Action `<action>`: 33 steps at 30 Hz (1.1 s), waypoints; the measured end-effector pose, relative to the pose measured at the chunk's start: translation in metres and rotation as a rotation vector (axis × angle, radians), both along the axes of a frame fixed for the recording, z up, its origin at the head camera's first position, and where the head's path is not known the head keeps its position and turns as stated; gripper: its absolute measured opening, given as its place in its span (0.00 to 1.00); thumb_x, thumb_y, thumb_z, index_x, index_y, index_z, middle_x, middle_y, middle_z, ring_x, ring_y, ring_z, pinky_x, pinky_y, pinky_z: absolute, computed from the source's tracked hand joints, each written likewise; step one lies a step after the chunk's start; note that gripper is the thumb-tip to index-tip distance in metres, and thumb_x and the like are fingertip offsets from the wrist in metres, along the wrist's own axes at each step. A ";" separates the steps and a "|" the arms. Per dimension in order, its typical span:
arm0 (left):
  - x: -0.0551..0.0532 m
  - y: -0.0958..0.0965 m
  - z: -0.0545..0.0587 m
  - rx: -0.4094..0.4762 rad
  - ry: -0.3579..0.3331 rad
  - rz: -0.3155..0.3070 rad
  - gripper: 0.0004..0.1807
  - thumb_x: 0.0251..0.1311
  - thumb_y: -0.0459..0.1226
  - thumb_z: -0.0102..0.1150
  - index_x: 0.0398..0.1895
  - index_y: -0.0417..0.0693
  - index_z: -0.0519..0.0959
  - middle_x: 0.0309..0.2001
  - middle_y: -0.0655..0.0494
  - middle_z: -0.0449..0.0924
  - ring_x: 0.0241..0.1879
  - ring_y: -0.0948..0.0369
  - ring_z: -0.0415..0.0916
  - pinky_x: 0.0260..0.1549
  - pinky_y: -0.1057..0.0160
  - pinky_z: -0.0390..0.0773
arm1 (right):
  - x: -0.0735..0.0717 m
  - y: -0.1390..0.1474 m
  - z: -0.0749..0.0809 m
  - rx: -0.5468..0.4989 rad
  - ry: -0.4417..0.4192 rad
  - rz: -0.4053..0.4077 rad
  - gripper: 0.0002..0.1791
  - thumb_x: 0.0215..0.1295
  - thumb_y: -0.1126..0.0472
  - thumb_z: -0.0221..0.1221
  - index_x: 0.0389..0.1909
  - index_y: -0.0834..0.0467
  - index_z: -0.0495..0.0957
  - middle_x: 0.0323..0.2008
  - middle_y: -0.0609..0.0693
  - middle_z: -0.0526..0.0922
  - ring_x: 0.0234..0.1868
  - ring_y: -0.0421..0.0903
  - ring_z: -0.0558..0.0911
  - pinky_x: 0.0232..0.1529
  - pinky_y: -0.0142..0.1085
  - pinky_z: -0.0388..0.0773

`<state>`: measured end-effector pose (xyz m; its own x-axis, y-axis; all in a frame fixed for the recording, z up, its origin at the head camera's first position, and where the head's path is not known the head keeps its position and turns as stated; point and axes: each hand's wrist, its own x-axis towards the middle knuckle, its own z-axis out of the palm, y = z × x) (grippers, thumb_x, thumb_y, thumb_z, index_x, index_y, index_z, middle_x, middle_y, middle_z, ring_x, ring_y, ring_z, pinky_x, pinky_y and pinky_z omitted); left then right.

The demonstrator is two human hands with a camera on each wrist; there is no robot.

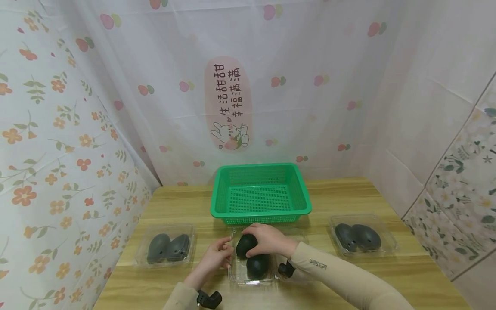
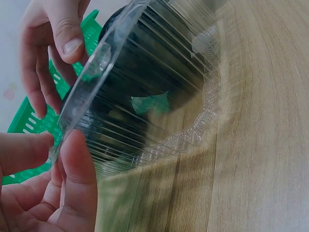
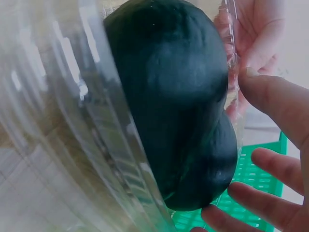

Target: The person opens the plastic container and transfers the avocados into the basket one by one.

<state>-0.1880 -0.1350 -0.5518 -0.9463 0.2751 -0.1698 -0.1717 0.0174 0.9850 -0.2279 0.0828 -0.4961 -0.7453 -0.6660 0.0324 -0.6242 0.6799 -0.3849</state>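
Two dark green, smooth, egg-shaped fruits, like avocados, lie one behind the other in an open clear plastic box [image 1: 253, 282] at the middle of the table. The near fruit [image 1: 258, 266] sits toward my side; the far fruit [image 1: 244, 246] is partly behind my right hand. My left hand [image 1: 217, 257] pinches the box's left rim between thumb and finger, seen closely in the left wrist view. Over the far fruit, my right hand [image 1: 271, 240] reaches with thumb and fingers spread apart. In the right wrist view its fingertips [image 3: 236, 189] lie right at the fruit's edge.
A green perforated basket [image 1: 260, 218] stands just behind the box. Clear boxes with dark fruits stand at left [image 1: 191, 254] and right [image 1: 387, 247]. The box's clear lid spreads to the right, under my right forearm. Patterned curtains [image 1: 174, 107] surround the wooden table [image 1: 128, 284].
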 end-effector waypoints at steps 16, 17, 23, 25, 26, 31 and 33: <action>0.001 0.000 0.002 -0.003 -0.009 -0.001 0.29 0.66 0.30 0.53 0.66 0.25 0.58 0.34 0.54 0.70 0.29 0.62 0.71 0.20 0.69 0.77 | 0.000 -0.005 -0.005 0.041 0.046 -0.005 0.33 0.45 0.45 0.72 0.54 0.53 0.80 0.52 0.49 0.79 0.46 0.45 0.80 0.40 0.36 0.79; 0.001 0.000 0.002 -0.004 -0.009 0.000 0.29 0.66 0.30 0.53 0.66 0.25 0.58 0.34 0.54 0.70 0.29 0.62 0.71 0.20 0.69 0.77 | 0.000 -0.006 -0.005 0.046 0.049 -0.004 0.33 0.44 0.45 0.72 0.54 0.53 0.80 0.52 0.48 0.79 0.45 0.45 0.80 0.40 0.36 0.79; 0.002 0.001 0.003 -0.007 -0.006 0.004 0.30 0.66 0.31 0.54 0.67 0.25 0.58 0.34 0.55 0.71 0.29 0.62 0.71 0.19 0.69 0.77 | 0.000 -0.010 -0.007 0.062 0.042 -0.011 0.33 0.44 0.44 0.72 0.54 0.51 0.81 0.52 0.48 0.79 0.45 0.45 0.80 0.39 0.36 0.79; 0.001 0.001 0.003 -0.005 -0.006 0.006 0.30 0.66 0.30 0.54 0.67 0.25 0.58 0.34 0.55 0.71 0.29 0.62 0.71 0.19 0.69 0.77 | 0.000 -0.011 -0.007 0.061 0.033 -0.015 0.33 0.44 0.44 0.72 0.54 0.51 0.81 0.52 0.48 0.79 0.46 0.45 0.80 0.39 0.37 0.79; 0.001 0.001 0.003 -0.005 -0.005 0.007 0.30 0.66 0.30 0.54 0.67 0.25 0.58 0.34 0.55 0.71 0.29 0.62 0.71 0.19 0.69 0.76 | 0.000 -0.012 -0.007 0.060 0.029 -0.017 0.33 0.45 0.44 0.72 0.54 0.51 0.81 0.53 0.49 0.79 0.46 0.46 0.80 0.39 0.37 0.79; 0.000 0.000 0.001 -0.007 -0.004 0.008 0.29 0.66 0.30 0.53 0.66 0.25 0.58 0.34 0.55 0.71 0.29 0.62 0.71 0.19 0.69 0.77 | -0.001 -0.014 -0.008 0.064 0.013 -0.022 0.32 0.45 0.45 0.72 0.54 0.50 0.81 0.53 0.49 0.79 0.46 0.46 0.80 0.40 0.37 0.79; 0.000 0.000 0.001 -0.012 -0.004 0.010 0.29 0.66 0.30 0.54 0.66 0.25 0.59 0.33 0.55 0.71 0.29 0.62 0.71 0.19 0.69 0.77 | -0.003 -0.015 -0.010 0.061 0.009 -0.020 0.32 0.45 0.45 0.72 0.54 0.50 0.81 0.53 0.49 0.79 0.46 0.45 0.80 0.40 0.37 0.79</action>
